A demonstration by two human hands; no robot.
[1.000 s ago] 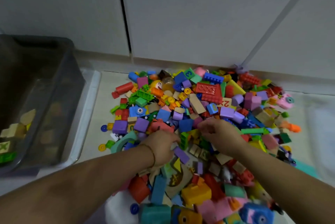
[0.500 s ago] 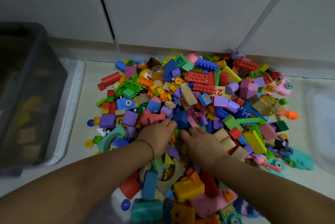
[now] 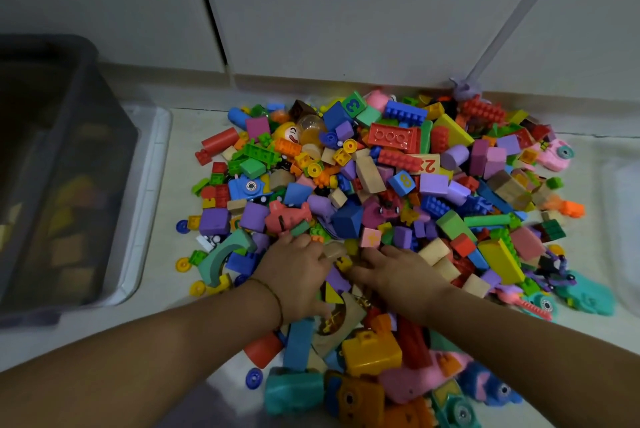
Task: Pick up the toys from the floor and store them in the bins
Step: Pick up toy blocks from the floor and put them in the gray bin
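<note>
The left hand (image 3: 298, 271) curls into the toy pile (image 3: 433, 185), its hold impossible to tell; the right hand (image 3: 398, 273) lies flat, fingers loose. A green block (image 3: 353, 105) reads 3, a blue block (image 3: 402, 182) 8

Pale floor (image 3: 180, 185), white cabinet doors (image 3: 346, 11)

Views on my feed: one.
Head camera, wide-angle, worn on the person's head.
Facing: forward and steeply down onto the floor.
Near field: the toy pile (image 3: 391, 138) fills the centre and lower right of the frame, and its closest pieces run off the bottom edge.
Arms: both forearms enter from the lower corners. The left hand (image 3: 298, 271) and right hand (image 3: 398, 271) meet just below centre.
Left edge: dark bin (image 3: 86, 167), cut off by the frame.
Top third: white wall panels (image 3: 346, 11), the farthest thing seen.
</note>
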